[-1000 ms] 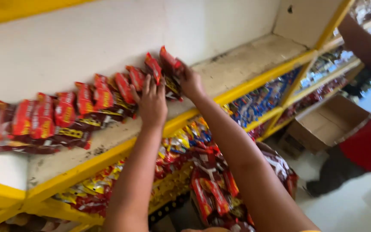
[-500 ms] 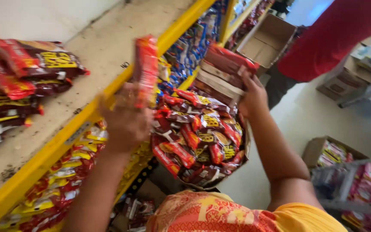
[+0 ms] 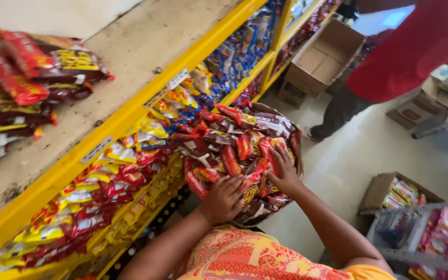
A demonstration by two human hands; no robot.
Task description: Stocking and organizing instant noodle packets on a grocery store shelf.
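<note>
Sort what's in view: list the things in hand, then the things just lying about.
In hand:
left hand
right hand
basket of red-and-brown snack packets
top-shelf packets

Lying about:
open empty carton
floor carton with packets
blue packets

- The left hand (image 3: 225, 197) no longer holds a red packet up beside the yellow shelf edge (image 3: 130, 111); it is now down on the heap of red and brown packets (image 3: 239, 150) in the box, fingers spread over them.
- The right hand (image 3: 284, 173) has dropped from the far rim of the box onto the same heap, just beside the left hand.
- A second ago both hands were up at the row of packets on the shelf (image 3: 22, 88); that row now lies well apart from them.
</note>
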